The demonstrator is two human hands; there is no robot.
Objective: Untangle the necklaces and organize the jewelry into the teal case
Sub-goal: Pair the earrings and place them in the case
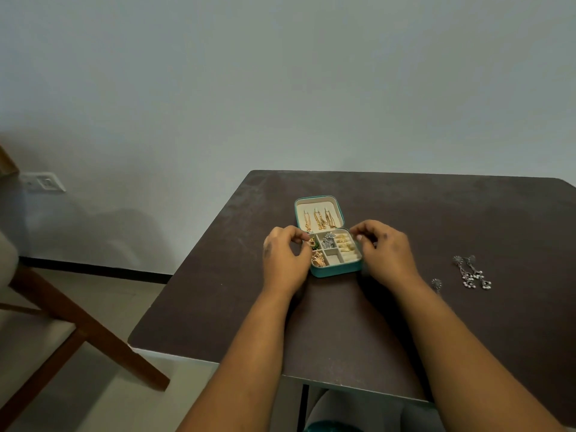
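Note:
The teal case (338, 270) lies open on the dark table (405, 322), its lid (318, 202) upright at the back. Three gold necklaces (321, 220) hang inside the lid. The tray holds a silver piece (328, 240), gold rings (346, 247) in the ring rolls and a gold piece (318, 259) at front left. My left hand (285, 260) pinches a gold and green earring (311, 243) at the case's left edge. My right hand (385, 251) sits at the case's right side with fingers curled; whether it grips anything is unclear.
Two long silver dangle earrings (472, 272) and a small silver stud (436, 283) lie on the table to the right. A wooden chair (78, 316) stands at the left, off the table. A wall rises behind the table's far edge.

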